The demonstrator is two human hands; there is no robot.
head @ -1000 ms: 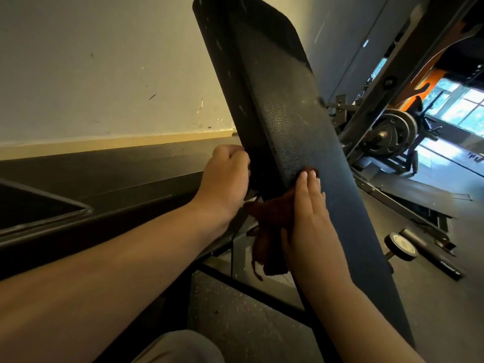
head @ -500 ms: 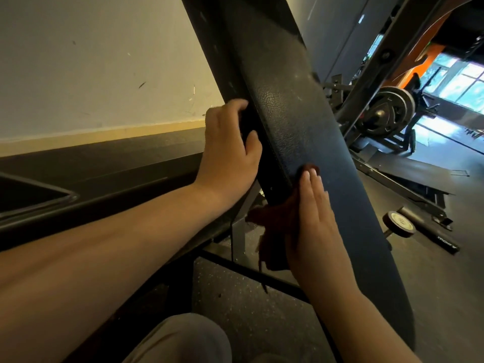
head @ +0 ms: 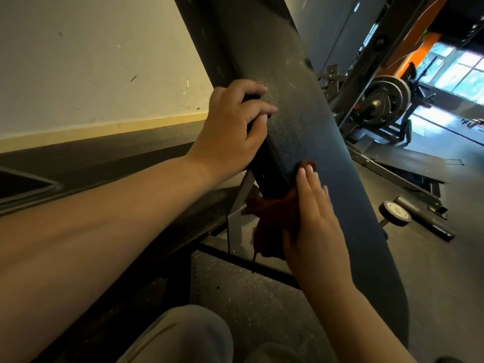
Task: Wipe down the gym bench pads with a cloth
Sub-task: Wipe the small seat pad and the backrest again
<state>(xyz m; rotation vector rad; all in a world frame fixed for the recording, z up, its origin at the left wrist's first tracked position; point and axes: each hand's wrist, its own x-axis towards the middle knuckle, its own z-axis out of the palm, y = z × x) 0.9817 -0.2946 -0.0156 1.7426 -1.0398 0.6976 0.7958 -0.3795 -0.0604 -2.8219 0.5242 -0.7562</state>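
Observation:
A long black textured bench pad (head: 309,121) rises steeply from lower right to the top of the head view. My left hand (head: 233,127) grips its left edge, fingers curled over onto the front face. Lower down, my right hand (head: 314,213) lies flat with straight fingers and presses a dark red cloth (head: 272,221) against the pad's left edge. Most of the cloth hangs loose below and left of the hand, with a thread dangling.
A cream wall (head: 91,61) with a dark ledge runs along the left. Speckled rubber floor (head: 248,297) lies below. At right stand a rack with a weight plate (head: 387,100), a black roller (head: 395,213) and bright windows. My grey trouser leg (head: 183,336) is at the bottom.
My left hand has slid up the pad's edge and its fingers now wrap over the front. My right hand with the cloth has stayed on the pad's edge. The view has moved closer.

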